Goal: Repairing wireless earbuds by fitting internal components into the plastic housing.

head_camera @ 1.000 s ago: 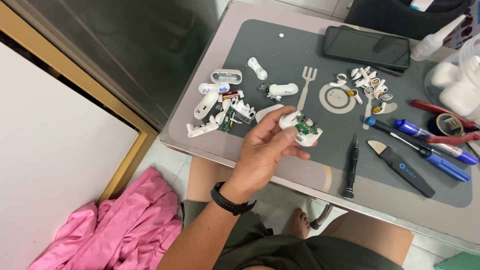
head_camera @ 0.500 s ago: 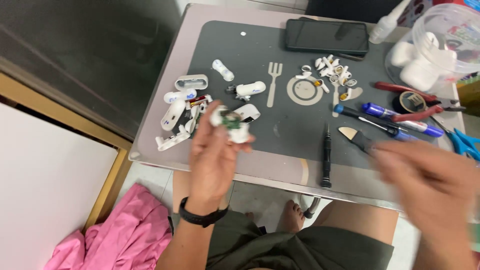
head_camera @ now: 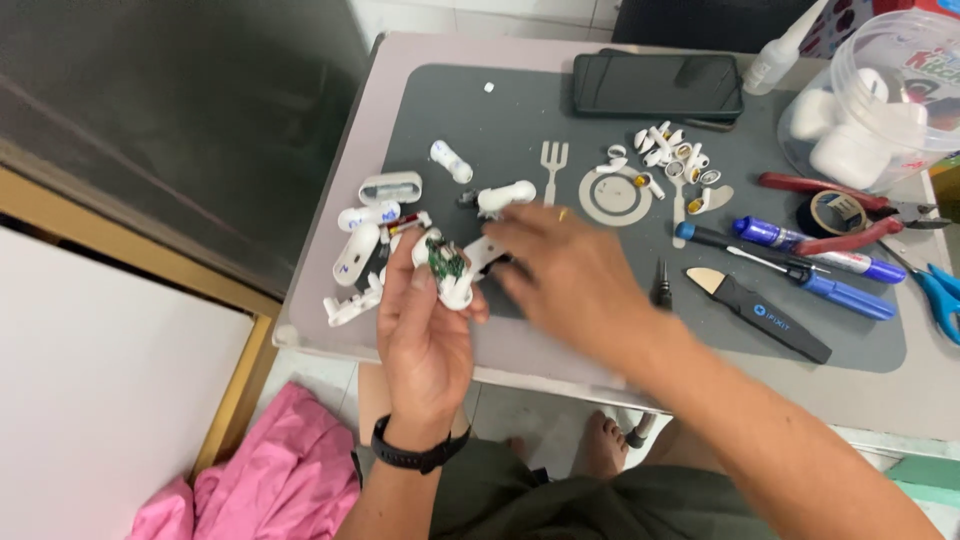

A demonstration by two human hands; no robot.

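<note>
My left hand [head_camera: 425, 335] holds a small white earbud-case part [head_camera: 447, 270] with a green circuit board showing, just above the table's front edge. My right hand [head_camera: 570, 275] reaches in from the right, blurred, its fingertips at a white piece [head_camera: 484, 252] beside that part; I cannot tell whether it grips it. Both hands hover over the dark grey work mat [head_camera: 520, 130]. A black band sits on my left wrist [head_camera: 418, 455].
Several white case shells [head_camera: 370, 235] lie left of my hands. A black phone [head_camera: 658, 85], small white parts [head_camera: 672, 155], pens and a pry tool [head_camera: 765, 315], red pliers [head_camera: 830, 215], tape, a screwdriver [head_camera: 661, 290] and a clear tub [head_camera: 885, 95] lie to the right. Pink cloth [head_camera: 265, 485] lies on the floor.
My right hand has come in from the lower right to the part held by my left hand. My left hand has drawn the part slightly toward me.
</note>
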